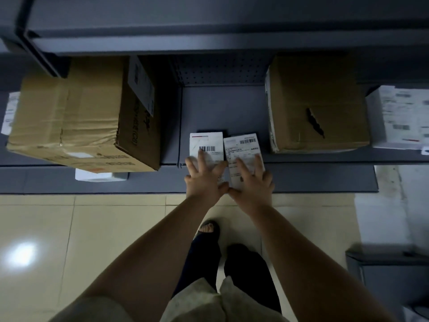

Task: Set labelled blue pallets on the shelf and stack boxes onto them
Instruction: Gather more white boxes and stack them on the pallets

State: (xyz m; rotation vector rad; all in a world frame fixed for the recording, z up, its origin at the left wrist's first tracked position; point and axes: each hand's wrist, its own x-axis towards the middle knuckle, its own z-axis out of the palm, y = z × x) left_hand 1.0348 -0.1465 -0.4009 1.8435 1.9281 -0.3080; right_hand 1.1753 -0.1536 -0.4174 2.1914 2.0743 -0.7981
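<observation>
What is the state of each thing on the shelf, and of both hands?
left hand, fingers spread, pressing left parcel
right hand, fingers spread, pressing right parcel
large box, taped shut
brown box, closed, top torn
white box, closed, labels up

Shelf (220, 105), middle bay: bare deck lies open between the large cardboard box (76, 117) on the left and the smaller cardboard box (315, 108) on the right, back to the perforated rear panel (222, 70). The front of this gap is taken by two flat white packets (206, 142) side by side, with the left hand (204, 175) and right hand (251, 180) spread on them. The large cardboard box overhangs the front edge. A white parcel (399, 117) just beside the smaller cardboard box closes that side. The upper shelf board (209, 40) limits headroom
</observation>
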